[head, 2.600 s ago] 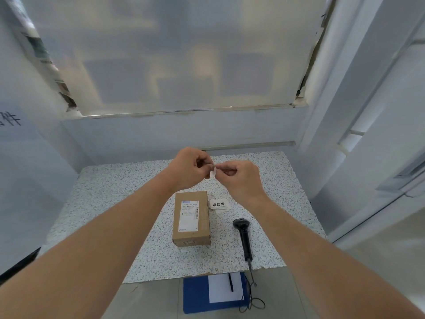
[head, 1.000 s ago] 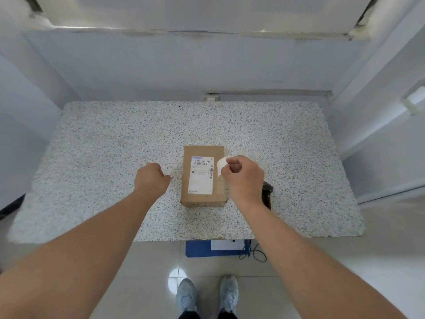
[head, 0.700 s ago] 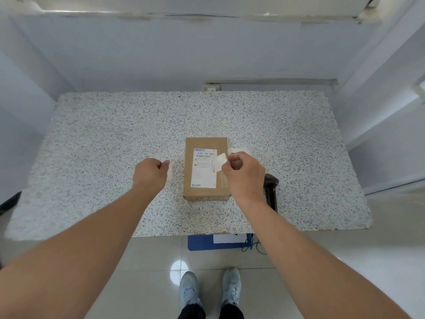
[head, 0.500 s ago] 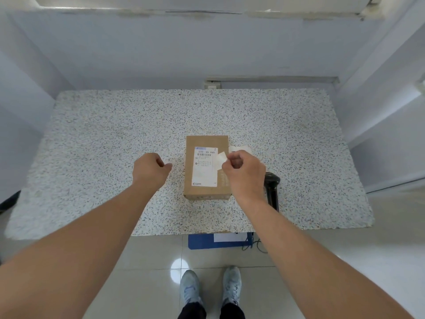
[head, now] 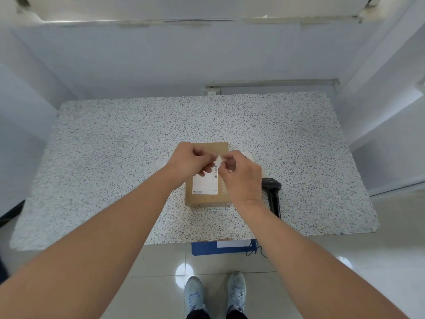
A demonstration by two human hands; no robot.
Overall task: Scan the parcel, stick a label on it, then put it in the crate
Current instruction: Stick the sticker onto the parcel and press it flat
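A brown cardboard parcel with a white shipping label lies flat in the middle of the speckled table. Both hands hover just above its far half. My left hand and my right hand meet and pinch a small white label between their fingertips. The black barcode scanner lies on the table to the right of the parcel, partly behind my right wrist. No crate shows in this view.
A small white piece of paper peeks out on the table behind my right hand. A blue board with paper and a cable lies on the floor under the table's near edge. Walls close in at the back and both sides.
My left hand has moved right from beside the parcel to above it and joined my right hand on the small label. The parcel and scanner have stayed put.
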